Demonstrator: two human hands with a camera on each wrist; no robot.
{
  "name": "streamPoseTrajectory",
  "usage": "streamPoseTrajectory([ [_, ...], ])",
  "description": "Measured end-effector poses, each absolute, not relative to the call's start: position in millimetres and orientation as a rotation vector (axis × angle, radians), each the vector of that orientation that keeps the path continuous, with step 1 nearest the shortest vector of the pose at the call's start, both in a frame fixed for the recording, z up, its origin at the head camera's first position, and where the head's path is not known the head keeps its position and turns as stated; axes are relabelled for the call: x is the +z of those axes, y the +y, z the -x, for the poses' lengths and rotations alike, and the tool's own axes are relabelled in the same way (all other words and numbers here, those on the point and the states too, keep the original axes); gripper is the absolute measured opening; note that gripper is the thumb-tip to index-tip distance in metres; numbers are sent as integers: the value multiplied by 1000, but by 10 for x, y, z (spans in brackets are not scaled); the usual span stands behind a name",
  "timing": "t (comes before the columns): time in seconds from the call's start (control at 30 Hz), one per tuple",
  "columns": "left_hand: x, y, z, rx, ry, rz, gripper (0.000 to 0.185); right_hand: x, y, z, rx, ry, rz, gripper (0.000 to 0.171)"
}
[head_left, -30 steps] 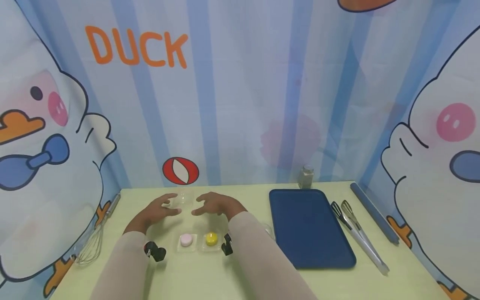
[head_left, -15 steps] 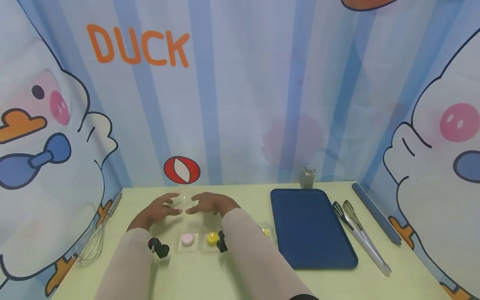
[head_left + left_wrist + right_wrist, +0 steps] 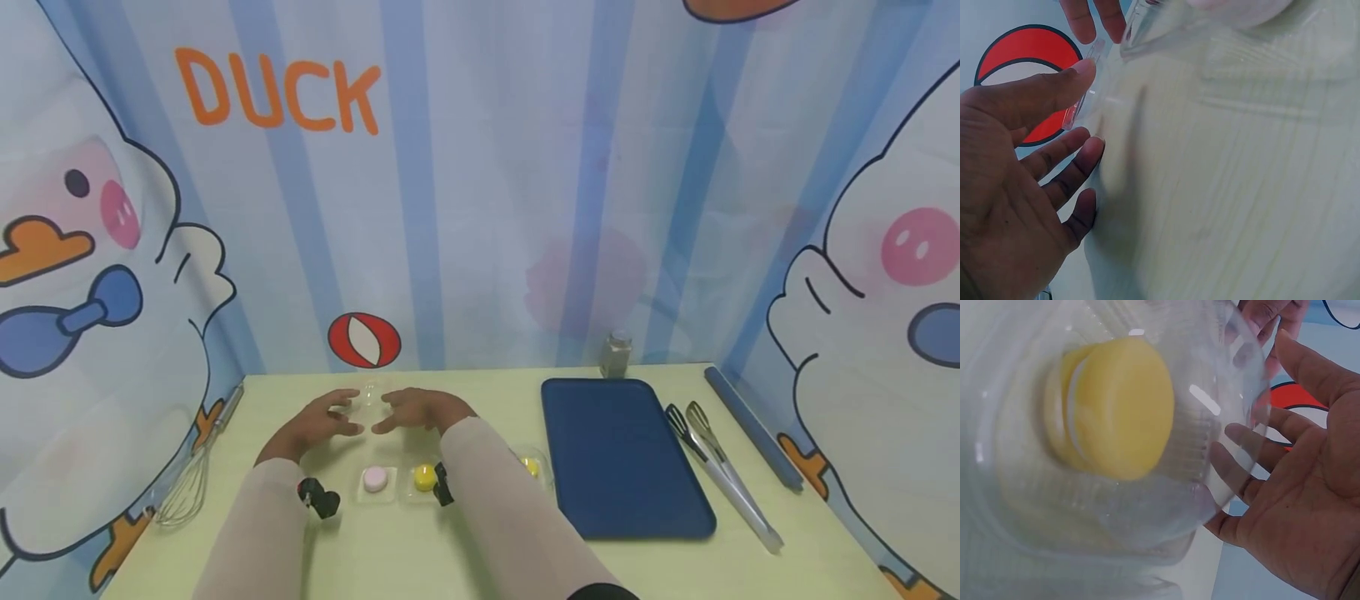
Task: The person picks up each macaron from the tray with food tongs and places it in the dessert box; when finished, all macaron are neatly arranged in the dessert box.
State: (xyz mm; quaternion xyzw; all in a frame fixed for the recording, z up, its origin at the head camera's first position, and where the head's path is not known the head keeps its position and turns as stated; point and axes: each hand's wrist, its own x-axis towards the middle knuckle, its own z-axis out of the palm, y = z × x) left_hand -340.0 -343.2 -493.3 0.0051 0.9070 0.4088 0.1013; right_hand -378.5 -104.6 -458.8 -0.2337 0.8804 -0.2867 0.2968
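At the back of the table, a clear plastic container (image 3: 370,395) stands between my two hands. My left hand (image 3: 318,421) is at its left, thumb and fingers apart and relaxed. My right hand (image 3: 423,411) faces it from the other side, fingers loosely spread. Whether either hand touches the container I cannot tell. Nearer the front, a pink macaron (image 3: 375,478) and a yellow macaron (image 3: 425,477) each sit in a clear plastic case. The right wrist view shows a yellow macaron (image 3: 1119,409) close up under a clear dome.
Beside my right sleeve, another yellow macaron (image 3: 530,467) sits in a clear case. A dark blue tray (image 3: 626,458) lies to its right, then tongs (image 3: 723,475) and a blue-grey bar (image 3: 752,427). A glass jar (image 3: 616,355) stands behind the tray. A whisk (image 3: 191,471) lies far left.
My right hand has shifted left, closer to the container and my left hand. The yellow macaron by my right sleeve has come into view. My left hand has barely moved.
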Motion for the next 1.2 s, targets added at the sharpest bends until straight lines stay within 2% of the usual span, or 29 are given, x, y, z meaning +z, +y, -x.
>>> streamPoseTrajectory([
  [0.6, -4858, -3464, 3381, 1122, 2708, -17, 79, -4530, -985, 3780, -761, 2348, 688, 83],
  [0.9, -4886, -3444, 3350, 1225, 2707, -129, 77, -4482, -867, 3741, -850, 2344, 677, 82],
  [1.07, -4885, -3369, 3303, 1261, 2792, -135, 64, -4448, -779, 3725, -872, 2370, 705, 82],
  [1.2, -4895, -3259, 3227, 1344, 2890, -118, 45, -4446, -697, 3694, -895, 2411, 746, 76],
])
